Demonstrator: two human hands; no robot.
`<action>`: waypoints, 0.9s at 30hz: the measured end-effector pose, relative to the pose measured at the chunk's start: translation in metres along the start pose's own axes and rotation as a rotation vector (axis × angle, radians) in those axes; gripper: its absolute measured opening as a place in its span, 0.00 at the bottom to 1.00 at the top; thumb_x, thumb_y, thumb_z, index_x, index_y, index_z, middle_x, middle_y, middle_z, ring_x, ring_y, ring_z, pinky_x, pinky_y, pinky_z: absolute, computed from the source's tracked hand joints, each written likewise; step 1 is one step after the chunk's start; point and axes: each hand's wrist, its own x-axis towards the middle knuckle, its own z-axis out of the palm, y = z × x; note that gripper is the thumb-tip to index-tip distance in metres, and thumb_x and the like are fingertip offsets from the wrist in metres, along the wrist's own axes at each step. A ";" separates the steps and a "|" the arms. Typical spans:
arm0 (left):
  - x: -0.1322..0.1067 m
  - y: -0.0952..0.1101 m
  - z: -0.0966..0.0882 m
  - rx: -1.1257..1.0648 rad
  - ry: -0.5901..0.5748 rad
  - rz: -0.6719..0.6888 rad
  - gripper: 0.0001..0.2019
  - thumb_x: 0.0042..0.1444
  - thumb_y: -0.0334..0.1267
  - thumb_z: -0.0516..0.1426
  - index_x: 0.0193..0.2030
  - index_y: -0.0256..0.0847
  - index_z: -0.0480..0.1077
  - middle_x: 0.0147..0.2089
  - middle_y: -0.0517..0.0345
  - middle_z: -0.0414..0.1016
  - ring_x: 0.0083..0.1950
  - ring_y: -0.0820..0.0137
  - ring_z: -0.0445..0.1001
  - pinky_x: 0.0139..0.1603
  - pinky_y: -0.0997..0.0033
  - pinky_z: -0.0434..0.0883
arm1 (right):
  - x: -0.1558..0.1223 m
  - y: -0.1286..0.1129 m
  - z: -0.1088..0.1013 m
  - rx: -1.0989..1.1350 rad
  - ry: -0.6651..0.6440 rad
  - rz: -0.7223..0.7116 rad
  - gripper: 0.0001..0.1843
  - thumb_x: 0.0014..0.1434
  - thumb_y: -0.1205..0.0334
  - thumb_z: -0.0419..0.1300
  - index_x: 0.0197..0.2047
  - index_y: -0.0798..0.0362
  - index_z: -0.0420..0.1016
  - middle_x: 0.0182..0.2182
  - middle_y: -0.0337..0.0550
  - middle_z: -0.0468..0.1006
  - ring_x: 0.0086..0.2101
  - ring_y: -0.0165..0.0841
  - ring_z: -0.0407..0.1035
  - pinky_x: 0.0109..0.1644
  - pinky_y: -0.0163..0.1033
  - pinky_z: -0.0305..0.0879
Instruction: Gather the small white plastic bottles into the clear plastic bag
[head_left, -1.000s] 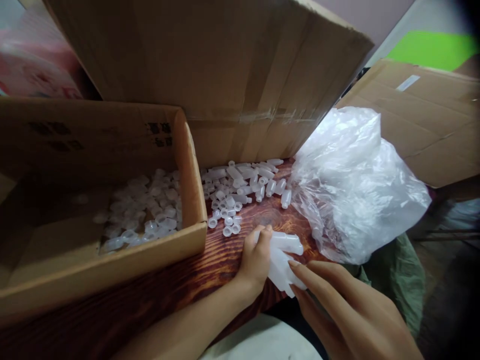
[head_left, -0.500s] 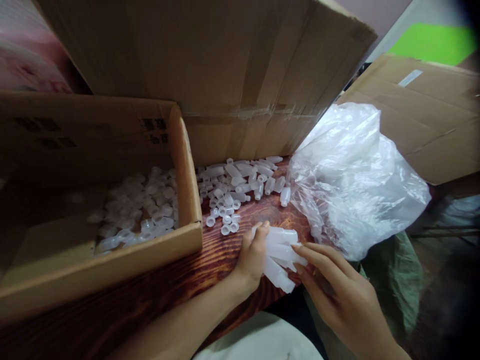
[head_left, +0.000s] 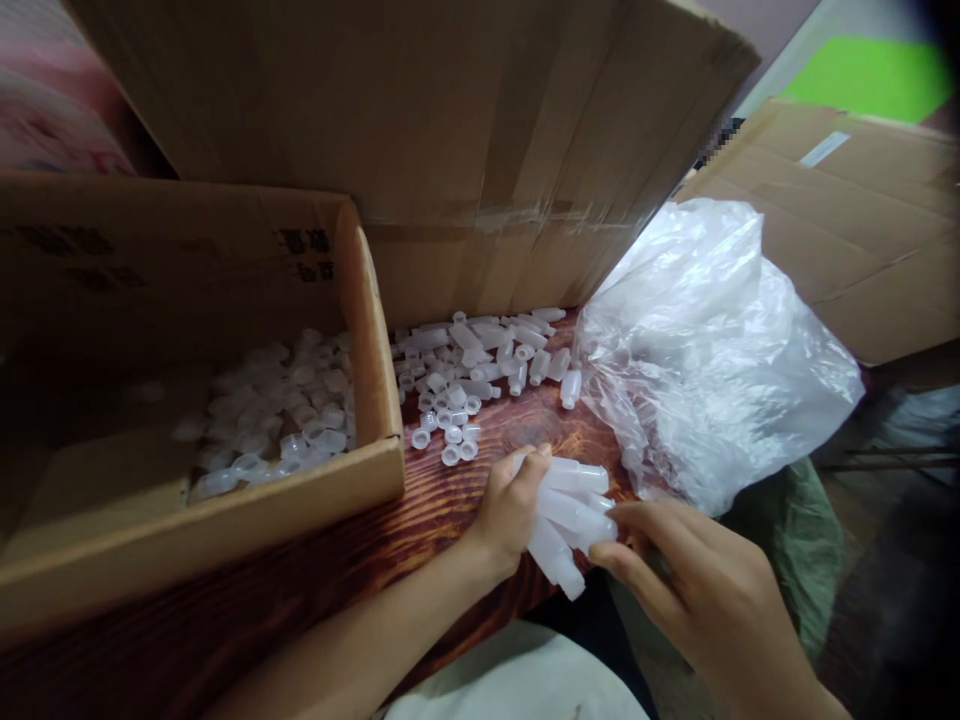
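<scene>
My left hand [head_left: 510, 505] clutches at least four translucent bottles [head_left: 570, 513], my right hand [head_left: 697, 575] pinches one's end, one plastic bag [head_left: 720, 350] and one open carton [head_left: 315, 500] nearby.

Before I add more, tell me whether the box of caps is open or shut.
The cardboard box is open: nothing covers its top, and translucent plastic caps show inside.

1. The left hand [head_left: 510, 510] gripped a fan of translucent bottles [head_left: 574, 512].
2. The right hand [head_left: 705, 570] pinched one bottle's end.
3. Caps [head_left: 453, 435] lay farther left, beside an open box [head_left: 225, 530].
4. A plastic bag [head_left: 720, 360] sat far right.
</scene>
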 end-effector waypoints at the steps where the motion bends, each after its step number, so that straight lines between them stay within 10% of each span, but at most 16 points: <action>1: 0.000 0.000 0.000 -0.002 0.006 -0.010 0.17 0.56 0.52 0.56 0.28 0.39 0.63 0.24 0.63 0.64 0.24 0.75 0.62 0.26 0.75 0.60 | 0.000 0.000 -0.003 0.043 -0.038 -0.002 0.15 0.68 0.51 0.54 0.44 0.54 0.70 0.31 0.42 0.73 0.29 0.31 0.70 0.31 0.34 0.65; 3: 0.001 0.001 0.000 -0.011 0.020 -0.035 0.18 0.55 0.53 0.56 0.28 0.40 0.62 0.24 0.63 0.64 0.24 0.75 0.62 0.26 0.75 0.60 | 0.001 0.000 -0.008 0.112 -0.112 -0.021 0.16 0.69 0.55 0.53 0.54 0.54 0.67 0.39 0.46 0.74 0.35 0.31 0.72 0.36 0.33 0.67; 8: 0.001 0.000 0.000 0.002 0.006 -0.041 0.18 0.54 0.53 0.58 0.27 0.40 0.63 0.23 0.62 0.65 0.23 0.74 0.63 0.26 0.74 0.61 | -0.001 0.004 -0.005 0.019 0.051 0.018 0.11 0.68 0.59 0.56 0.33 0.51 0.70 0.22 0.36 0.65 0.22 0.29 0.62 0.26 0.34 0.59; 11: 0.001 0.000 0.000 0.002 -0.002 -0.038 0.18 0.54 0.53 0.57 0.27 0.40 0.62 0.23 0.63 0.64 0.23 0.74 0.62 0.25 0.74 0.60 | -0.003 0.006 -0.002 0.129 -0.056 0.006 0.11 0.68 0.55 0.54 0.49 0.53 0.69 0.32 0.42 0.72 0.29 0.29 0.69 0.31 0.31 0.65; 19: 0.002 0.002 0.000 0.015 -0.001 -0.024 0.16 0.53 0.51 0.57 0.28 0.39 0.64 0.23 0.62 0.65 0.23 0.75 0.62 0.24 0.75 0.60 | -0.008 -0.004 0.000 0.083 -0.044 0.019 0.14 0.69 0.55 0.53 0.52 0.55 0.67 0.35 0.44 0.72 0.31 0.30 0.70 0.33 0.32 0.65; 27: 0.004 0.001 0.000 -0.096 0.062 -0.086 0.19 0.48 0.53 0.62 0.28 0.38 0.65 0.24 0.60 0.69 0.24 0.72 0.68 0.25 0.74 0.66 | 0.010 -0.027 -0.004 0.041 0.088 0.117 0.13 0.68 0.56 0.53 0.32 0.51 0.67 0.22 0.35 0.69 0.21 0.28 0.65 0.25 0.35 0.57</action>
